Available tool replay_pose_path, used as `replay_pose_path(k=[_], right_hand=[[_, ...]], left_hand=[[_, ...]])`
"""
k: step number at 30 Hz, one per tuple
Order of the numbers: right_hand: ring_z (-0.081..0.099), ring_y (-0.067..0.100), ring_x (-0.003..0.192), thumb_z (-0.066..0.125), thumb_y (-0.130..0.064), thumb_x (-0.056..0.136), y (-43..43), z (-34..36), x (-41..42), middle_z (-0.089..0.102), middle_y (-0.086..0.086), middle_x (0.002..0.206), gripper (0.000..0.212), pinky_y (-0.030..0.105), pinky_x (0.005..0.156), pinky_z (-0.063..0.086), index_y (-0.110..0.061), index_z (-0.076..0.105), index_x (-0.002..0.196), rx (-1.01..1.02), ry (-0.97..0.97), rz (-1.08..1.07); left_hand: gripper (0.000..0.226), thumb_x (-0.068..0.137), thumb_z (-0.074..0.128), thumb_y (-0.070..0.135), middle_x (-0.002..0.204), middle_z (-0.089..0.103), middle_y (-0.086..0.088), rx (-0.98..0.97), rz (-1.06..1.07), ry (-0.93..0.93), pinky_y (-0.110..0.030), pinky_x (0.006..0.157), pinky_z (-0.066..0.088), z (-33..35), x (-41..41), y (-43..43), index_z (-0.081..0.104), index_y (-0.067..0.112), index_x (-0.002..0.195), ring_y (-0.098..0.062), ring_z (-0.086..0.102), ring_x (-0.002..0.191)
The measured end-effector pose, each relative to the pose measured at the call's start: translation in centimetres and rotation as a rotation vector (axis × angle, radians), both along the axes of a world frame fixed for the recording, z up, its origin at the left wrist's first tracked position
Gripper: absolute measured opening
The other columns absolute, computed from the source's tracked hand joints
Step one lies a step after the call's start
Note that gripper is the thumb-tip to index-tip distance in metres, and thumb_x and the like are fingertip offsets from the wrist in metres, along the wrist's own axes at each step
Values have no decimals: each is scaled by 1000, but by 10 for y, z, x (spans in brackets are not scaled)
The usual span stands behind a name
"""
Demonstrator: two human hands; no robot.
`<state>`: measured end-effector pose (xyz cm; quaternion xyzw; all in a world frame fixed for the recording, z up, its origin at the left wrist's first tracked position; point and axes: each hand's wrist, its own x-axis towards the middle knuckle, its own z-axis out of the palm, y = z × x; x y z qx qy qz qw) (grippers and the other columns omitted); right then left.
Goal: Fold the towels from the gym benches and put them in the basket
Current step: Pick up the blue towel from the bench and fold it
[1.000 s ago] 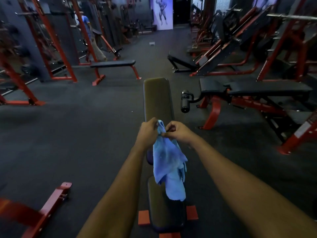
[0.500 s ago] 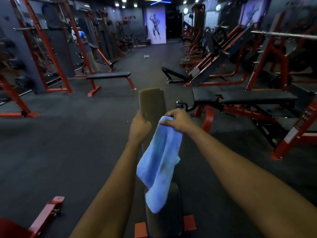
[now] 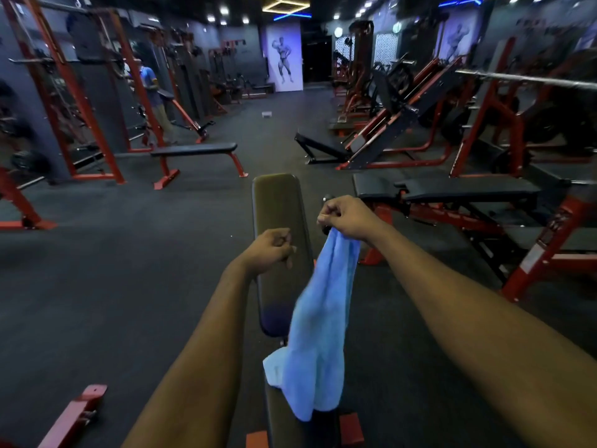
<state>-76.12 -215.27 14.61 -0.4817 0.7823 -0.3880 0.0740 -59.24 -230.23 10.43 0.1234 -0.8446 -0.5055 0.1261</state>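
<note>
Right hand (image 3: 345, 218) pinches the blue towel (image 3: 323, 318) by its top edge, and the cloth dangles bunched over the bench (image 3: 277, 205). Left hand (image 3: 271, 248) is curled, holding nothing (no basket in sight). With a one-point hold, the towel could slip or fold crooked.

The towel (image 3: 319, 324) was light blue, gathered into a narrow bunch at its top, where the fingers of our right hand (image 3: 345, 218) pinched it. It hung down in loose lengthwise folds, widening lower, over the long dark bench (image 3: 277, 205). We could not tell whether its bottom end touched the near pad.
</note>
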Motion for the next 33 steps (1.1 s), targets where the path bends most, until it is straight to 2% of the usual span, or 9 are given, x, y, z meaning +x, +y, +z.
replay_pose_path(k=[2,6,12,16,19,22,27,30,33], right_hand=[[70,13,85,69,-21,88,2,5,5,75,-3,83,15,37,87,56,-26,71,75,-18,-32,3],[70,9,84,68,-22,89,-8,15,11,76,-4,84,10,37,86,56,-23,72,81,-105,-20,18],[71,21,83,69,-25,89,-8,28,1,74,3,82,10,44,83,57,-18,73,84,-173,4,-33],[56,17,56,76,-30,84,-2,28,-21,63,-1,59,18,33,63,49,-16,70,75,-234,-16,-139],[42,3,49,77,-29,84,2,25,-22,52,-8,52,21,23,56,38,-11,70,74,-231,-26,-150],[37,1,44,76,-28,85,-1,24,-15,46,-11,48,23,17,50,32,-8,70,75,-254,-27,-156],[43,-1,46,76,-29,84,9,23,-27,52,-11,51,24,17,53,36,-9,69,72,-324,-9,-291],[52,3,53,79,-42,79,24,11,-41,60,-7,56,31,24,56,40,-15,68,68,-210,43,-370],[66,4,73,81,-59,67,27,-2,-38,72,-7,75,40,26,70,51,-21,77,77,21,-70,-203]], left_hand=[[17,92,65,12,84,64,-7,51,-36,-60,-27,68,55,-2,-1,8,51,21,93,-16,66,74],[48,90,68,37,121,66,4,-30,-138,-84,-27,96,51,-9,-17,22,53,21,133,-7,63,111],[23,88,61,31,100,72,-2,-149,-199,-156,-42,92,54,-27,-29,32,69,15,103,-17,68,97],[9,81,56,16,86,71,-6,-65,-9,-80,-38,74,52,-36,-34,29,57,19,74,-18,67,80],[10,92,62,13,94,69,-2,102,-31,24,-29,74,53,-29,-42,34,56,8,98,-10,66,83],[39,89,68,39,111,70,8,-105,-158,-106,-28,90,55,-23,-53,46,59,22,123,-8,67,103],[28,96,57,33,104,70,4,-276,3,-167,-28,83,50,-39,-55,35,65,14,116,-15,65,100],[20,97,57,24,75,60,-3,-368,204,-25,-28,64,35,-31,-48,21,58,10,83,-16,51,74],[23,92,67,20,88,69,-22,-435,315,181,-36,74,42,-6,-51,16,67,-3,93,-19,56,74]])
